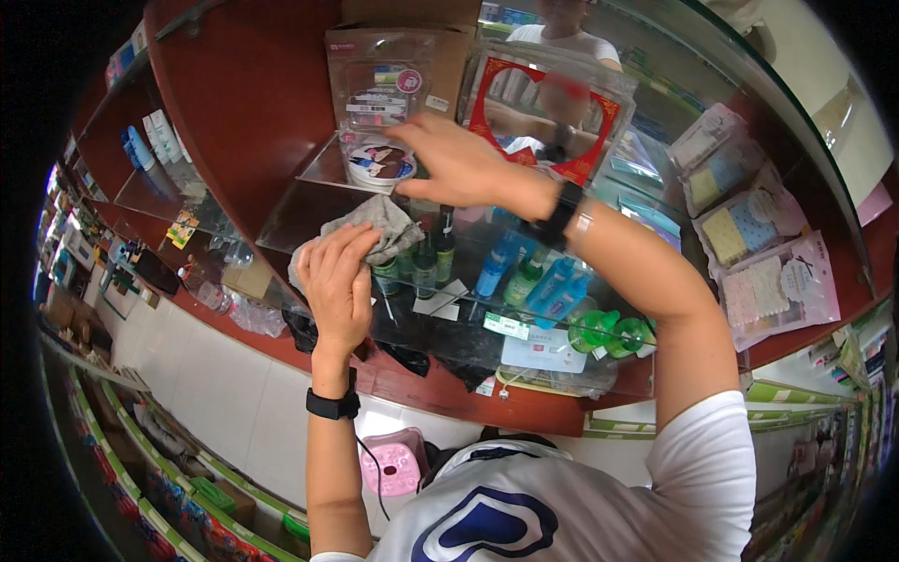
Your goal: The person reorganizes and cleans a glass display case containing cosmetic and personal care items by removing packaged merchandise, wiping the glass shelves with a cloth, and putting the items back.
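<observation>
My left hand [337, 281] presses a grey cloth [379, 221] against the front of a glass shelf [323, 172]. Over the same shelf reaches my right hand [456, 158], its fingers apart and blurred, holding nothing that I can see. Just beyond its fingertips, a round case with a cartoon picture [383, 163] lies in front of a clear plastic package [379, 84]. A red-framed mirror [593, 151] in clear wrapping leans at the back, partly hidden by my right forearm.
Below the glass stand dark green bottles [425, 270], blue bottles [555, 291] and green plastic containers [597, 330]. Packaged sponges [730, 228] line the right side. A wooden partition [232, 105] rises at left. On the floor behind the counter is a pink stool [393, 467].
</observation>
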`<state>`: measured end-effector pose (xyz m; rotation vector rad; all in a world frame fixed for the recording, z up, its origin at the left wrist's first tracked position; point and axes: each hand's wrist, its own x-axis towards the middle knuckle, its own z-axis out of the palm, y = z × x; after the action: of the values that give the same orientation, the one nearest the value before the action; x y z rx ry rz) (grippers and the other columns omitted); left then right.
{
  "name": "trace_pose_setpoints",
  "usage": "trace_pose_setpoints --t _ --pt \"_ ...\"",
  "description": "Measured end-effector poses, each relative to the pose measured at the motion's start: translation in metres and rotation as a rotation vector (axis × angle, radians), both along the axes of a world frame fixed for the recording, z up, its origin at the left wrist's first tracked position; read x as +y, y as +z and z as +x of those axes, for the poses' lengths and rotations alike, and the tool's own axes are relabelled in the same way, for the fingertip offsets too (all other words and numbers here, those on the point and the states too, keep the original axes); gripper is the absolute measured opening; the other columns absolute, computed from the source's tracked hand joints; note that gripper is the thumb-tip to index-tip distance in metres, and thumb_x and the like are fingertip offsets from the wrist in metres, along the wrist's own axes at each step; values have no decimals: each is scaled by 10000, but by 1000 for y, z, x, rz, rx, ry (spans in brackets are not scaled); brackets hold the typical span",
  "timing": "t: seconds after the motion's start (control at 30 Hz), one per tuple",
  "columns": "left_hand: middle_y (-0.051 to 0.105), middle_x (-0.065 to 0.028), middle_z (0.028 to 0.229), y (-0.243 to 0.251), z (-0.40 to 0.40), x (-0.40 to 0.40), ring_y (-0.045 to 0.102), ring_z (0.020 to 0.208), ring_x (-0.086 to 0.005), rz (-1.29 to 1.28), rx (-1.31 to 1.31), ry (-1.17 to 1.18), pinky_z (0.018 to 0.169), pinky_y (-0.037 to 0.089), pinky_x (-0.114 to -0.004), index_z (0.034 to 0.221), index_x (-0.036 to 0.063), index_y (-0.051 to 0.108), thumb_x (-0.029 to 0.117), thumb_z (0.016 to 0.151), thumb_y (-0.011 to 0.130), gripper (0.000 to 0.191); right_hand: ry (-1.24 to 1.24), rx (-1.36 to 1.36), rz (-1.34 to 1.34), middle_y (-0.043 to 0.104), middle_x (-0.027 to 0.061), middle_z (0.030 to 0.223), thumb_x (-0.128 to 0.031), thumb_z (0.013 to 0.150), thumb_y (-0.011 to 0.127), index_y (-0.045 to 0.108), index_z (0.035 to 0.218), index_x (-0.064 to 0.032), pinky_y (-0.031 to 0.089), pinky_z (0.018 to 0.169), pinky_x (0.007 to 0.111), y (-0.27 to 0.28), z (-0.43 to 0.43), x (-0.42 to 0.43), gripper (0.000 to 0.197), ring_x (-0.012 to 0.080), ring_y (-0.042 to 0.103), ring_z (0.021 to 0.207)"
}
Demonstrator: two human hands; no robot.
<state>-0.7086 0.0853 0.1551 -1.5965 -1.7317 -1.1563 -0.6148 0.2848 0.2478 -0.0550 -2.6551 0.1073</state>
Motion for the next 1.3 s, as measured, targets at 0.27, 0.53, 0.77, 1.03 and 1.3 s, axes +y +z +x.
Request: trace_pose_setpoints --t 0.27,0.53,0.77,1.03,1.3 --pt "615 -58 1096 1 5 4 523 1067 -238 56 17 18 989 272 -396 1034 82 621 101 779 428 320 -648 608 18 603 124 982 -226 762 721 499 1097 15 473 782 328 27 159 77 468 219 589 916" --pt "614 -56 1099 -2 5 2 519 1084 -231 56 24 72 1000 267 -401 1045 86 619 101 800 419 316 -314 439 -923 576 84 1159 -229 745 755 506 1190 -9 343 979 310 6 159 118 555 186 493 1120" --pt "611 -58 1110 -2 7 4 517 1090 -233 46 17 85 1006 266 -406 1053 88 615 91 804 420 316 -331 403 -1126 584 53 1131 -289 735 768 538 1176 -70 339 967 335 -3 149 126 543 183 502 1085" --pt "604 -47 1109 9 12 -2 508 1071 -234 -3 26 106 983 282 -387 1079 101 609 83 812 439 317 -357 380 -1208 599 17 1034 -268 762 747 548 1148 -81 372 901 315 -1 144 120 472 156 531 968" --pt "550 -111 1226 48 40 24 474 1172 -286 -429 102 -207 986 337 -393 1215 87 539 32 848 480 375 -344 334 -1087 618 50 1048 -286 772 725 572 1124 -49 368 920 324 -2 152 119 451 167 546 996"
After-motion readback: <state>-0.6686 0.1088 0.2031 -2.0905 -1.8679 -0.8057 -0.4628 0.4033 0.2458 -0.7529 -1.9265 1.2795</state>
